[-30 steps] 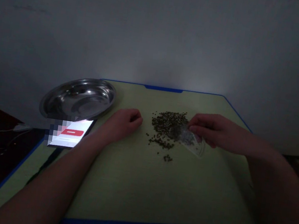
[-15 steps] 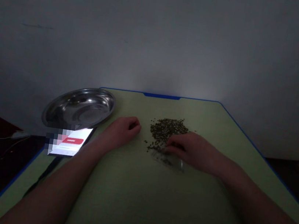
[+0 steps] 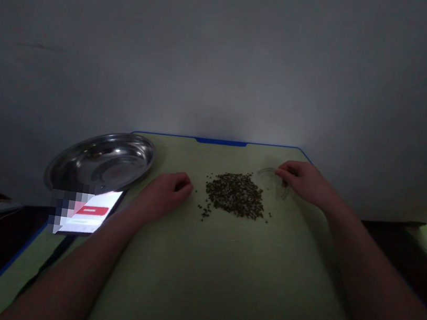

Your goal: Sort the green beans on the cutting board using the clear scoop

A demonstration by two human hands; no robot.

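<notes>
A pale green table point(image 3: 201, 275) with blue edging, pictured in dim light, bears a broad pile of small dark grains point(image 3: 234, 194) midway between its side edges, nearer the far edge than the near one, with loose grains scattered to the left and right. At the far left corner, a shiny metal bowl point(image 3: 107, 163) reaches out over the left edge. Just nearer along that edge, a phone point(image 3: 90, 211) shows a lit screen with a red bar, partly pixelated, while a dark strip point(image 3: 50, 260) runs from beside it toward the near left corner.
</notes>
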